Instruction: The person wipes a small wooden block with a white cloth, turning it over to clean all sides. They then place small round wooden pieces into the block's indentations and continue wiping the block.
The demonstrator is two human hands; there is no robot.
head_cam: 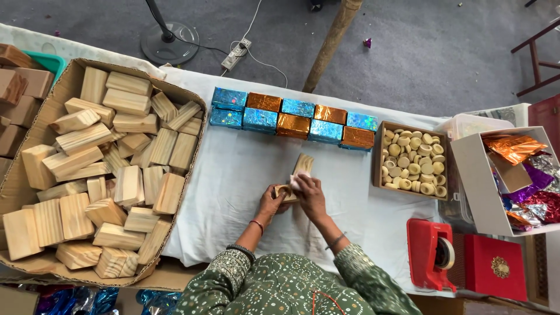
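Observation:
A pale wooden block [303,164] stands on the white cloth [233,175] near the middle of the table. My right hand [309,195] grips its near end, with a bit of white material under the fingers. My left hand [272,201] rests just left of it and holds a small wooden ring [284,192] against the block's base. Both forearms come up from the bottom edge, in green patterned sleeves.
A big cardboard box [189,96] of wooden blocks fills the left. Foil-wrapped blue and orange blocks [291,119] line the far side. On the right are a box of wooden rings [413,160], a red tape dispenser [431,254], a red box [496,267] and a white box of foil sheets [522,175].

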